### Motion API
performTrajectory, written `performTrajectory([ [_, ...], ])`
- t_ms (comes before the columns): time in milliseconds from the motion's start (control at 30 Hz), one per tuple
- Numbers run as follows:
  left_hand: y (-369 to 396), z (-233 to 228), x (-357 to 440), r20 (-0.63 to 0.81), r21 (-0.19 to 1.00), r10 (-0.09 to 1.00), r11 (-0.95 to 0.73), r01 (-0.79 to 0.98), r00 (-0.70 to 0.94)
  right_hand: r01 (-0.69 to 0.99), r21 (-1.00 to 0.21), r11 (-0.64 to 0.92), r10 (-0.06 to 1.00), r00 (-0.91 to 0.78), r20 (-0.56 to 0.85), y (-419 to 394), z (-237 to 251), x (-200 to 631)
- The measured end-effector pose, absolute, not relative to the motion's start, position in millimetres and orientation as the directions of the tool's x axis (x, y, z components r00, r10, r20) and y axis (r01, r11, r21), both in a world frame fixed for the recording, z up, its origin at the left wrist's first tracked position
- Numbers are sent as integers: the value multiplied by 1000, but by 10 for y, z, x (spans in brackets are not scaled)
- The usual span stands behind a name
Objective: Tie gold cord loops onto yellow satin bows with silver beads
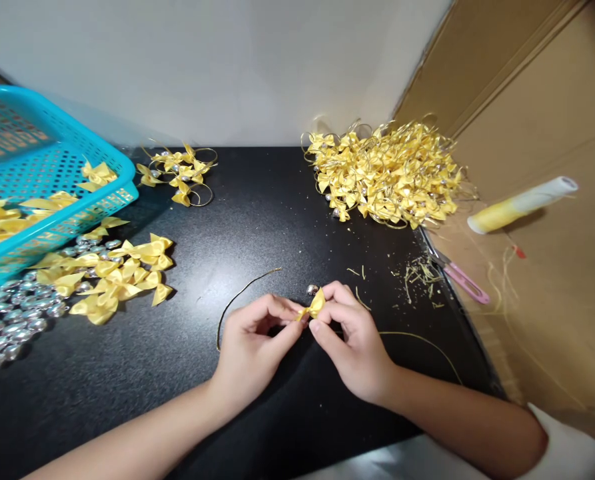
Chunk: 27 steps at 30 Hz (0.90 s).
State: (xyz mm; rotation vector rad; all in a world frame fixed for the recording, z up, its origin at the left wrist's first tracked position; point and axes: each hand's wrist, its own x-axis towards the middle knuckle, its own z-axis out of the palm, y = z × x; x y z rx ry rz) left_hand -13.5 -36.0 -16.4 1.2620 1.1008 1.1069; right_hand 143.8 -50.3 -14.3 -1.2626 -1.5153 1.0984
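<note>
Between my two hands is a small yellow ribbon bow (pixel 313 307), above the black table. My left hand (pixel 257 337) pinches its left side with thumb and fingertips. On its right side, the fingers of my right hand (pixel 352 340) close on the bow. A silver bead (pixel 312 289) shows just beyond the bow; whether it is attached I cannot tell. One gold cord (pixel 240 293) curves up from behind my left hand, and a length of thin gold cord (pixel 422 337) runs out to the right from behind my right hand.
On the left stand a turquoise basket (pixel 127 167) of bows, loose bows (pixel 127 277) and silver beads (pixel 7 320). Finished-looking bows with cord loops (pixel 182 170) lie at the back; a big pile (pixel 387 173) is back right. Pink-handled scissors (pixel 464 280), cord scraps (pixel 422 277) and a yellow-white roll (pixel 522 203) lie right.
</note>
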Motion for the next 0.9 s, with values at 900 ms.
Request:
performTrajectory([
  [900, -259, -220, -218, -104, 841, 862, 342, -419, 496, 549, -709, 443, 881, -122, 456, -511, -211, 1469],
])
